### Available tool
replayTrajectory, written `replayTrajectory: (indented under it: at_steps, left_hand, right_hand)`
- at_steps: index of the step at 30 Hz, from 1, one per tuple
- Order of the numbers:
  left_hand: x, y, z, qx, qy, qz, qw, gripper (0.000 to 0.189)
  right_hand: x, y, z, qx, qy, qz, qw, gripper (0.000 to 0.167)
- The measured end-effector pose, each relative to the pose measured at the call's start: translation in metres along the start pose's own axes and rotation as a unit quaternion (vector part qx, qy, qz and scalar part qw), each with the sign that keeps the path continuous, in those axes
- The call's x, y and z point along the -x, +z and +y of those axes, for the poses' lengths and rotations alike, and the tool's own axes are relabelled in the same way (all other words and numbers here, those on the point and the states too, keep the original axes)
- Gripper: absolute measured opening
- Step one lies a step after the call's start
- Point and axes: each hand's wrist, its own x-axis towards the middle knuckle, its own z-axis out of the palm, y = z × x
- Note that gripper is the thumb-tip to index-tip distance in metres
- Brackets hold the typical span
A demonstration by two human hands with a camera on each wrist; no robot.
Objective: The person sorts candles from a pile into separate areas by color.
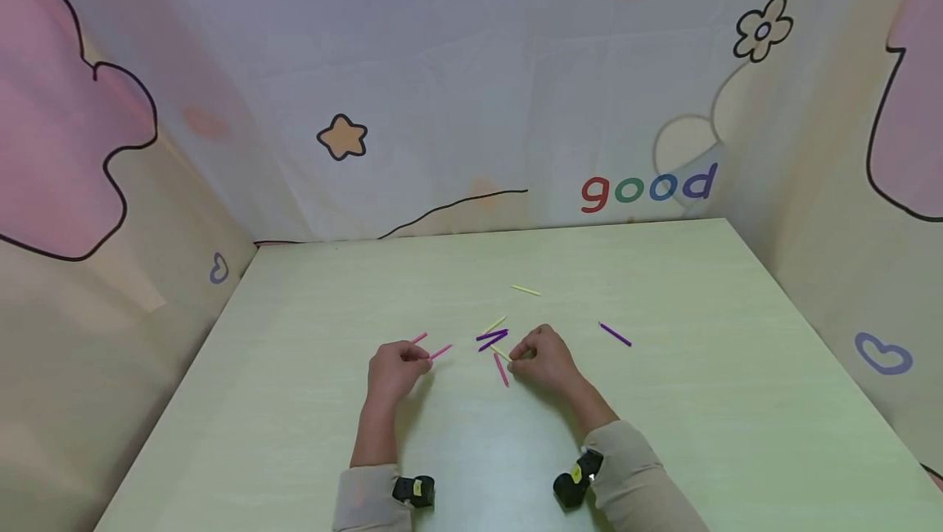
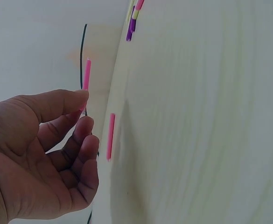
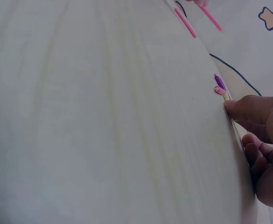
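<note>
My left hand pinches a short pink stick between thumb and index finger, held above the table. Another pink stick lies on the table just beyond that hand. At the small pile in the middle, my right hand has thumb and index finger on the near end of a yellow stick. Two purple sticks, a second yellow stick and a pink stick lie close together there. In the right wrist view, the fingertips hide most of the yellow stick.
A lone yellow stick lies farther back on the pale table. Off to the right lies a purple stick. A printed cloth backdrop stands around the table's back and sides.
</note>
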Motion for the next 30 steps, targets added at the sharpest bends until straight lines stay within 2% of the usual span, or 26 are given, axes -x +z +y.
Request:
replayTrajectory:
  at_steps: [10,15,21,30]
  left_hand:
    - [-0.005,-0.012,-0.014,-0.014,-0.004,0.028,0.9995,0.006]
    - [-0.006,-0.019,-0.018,-0.028,-0.007,0.036,0.9989,0.008]
    - [-0.007,-0.027,-0.022,-0.043,-0.030,0.034,0.9981,0.011]
    - [-0.011,-0.031,-0.027,-0.044,-0.059,0.031,0.9968,0.012]
  right_hand:
    - [0.003,-0.002,0.000,-0.003,-0.018,0.008,0.9998,0.009]
    - [0.004,-0.002,0.000,-0.004,-0.011,0.005,0.9999,0.008]
    - [0.003,0.000,0.000,-0.001,-0.001,0.002,1.0000,0.007]
    - [0.002,0.000,0.001,0.004,-0.008,0.005,0.9999,0.009]
